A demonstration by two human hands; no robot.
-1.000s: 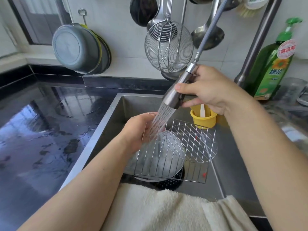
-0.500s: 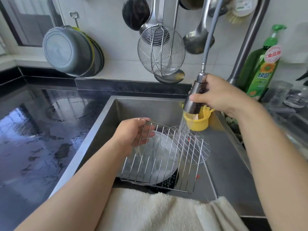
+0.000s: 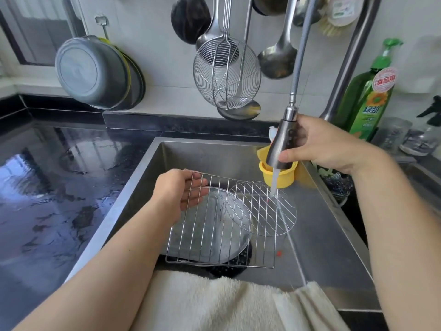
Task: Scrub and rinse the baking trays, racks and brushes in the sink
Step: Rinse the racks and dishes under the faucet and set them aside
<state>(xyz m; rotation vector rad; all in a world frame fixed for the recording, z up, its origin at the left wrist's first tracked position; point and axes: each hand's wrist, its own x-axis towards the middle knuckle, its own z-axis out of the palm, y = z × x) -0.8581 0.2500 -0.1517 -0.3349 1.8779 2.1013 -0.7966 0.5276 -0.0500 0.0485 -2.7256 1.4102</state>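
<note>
We hold the square rack (image 3: 222, 220) over the sink (image 3: 317, 237), left hand (image 3: 177, 191) curled round its far-left corner, right hand (image 3: 327, 145) wrapped round the sprayer (image 3: 280, 144), whose stream lands on the rack's far-right corner beside the yellow cup (image 3: 278, 175). To rinse well, we judge it best to sweep the stream across every wire and tilt the rack so water drains into the sink; a round rack (image 3: 279, 211) and a round tray (image 3: 229, 225) lie beneath it. A wet black counter (image 3: 55, 187) lies left of the sink, a towel (image 3: 214, 304) drapes its near edge, and ladles, a skimmer (image 3: 226, 75) and a green soap bottle (image 3: 367, 96) stand behind it.
</note>
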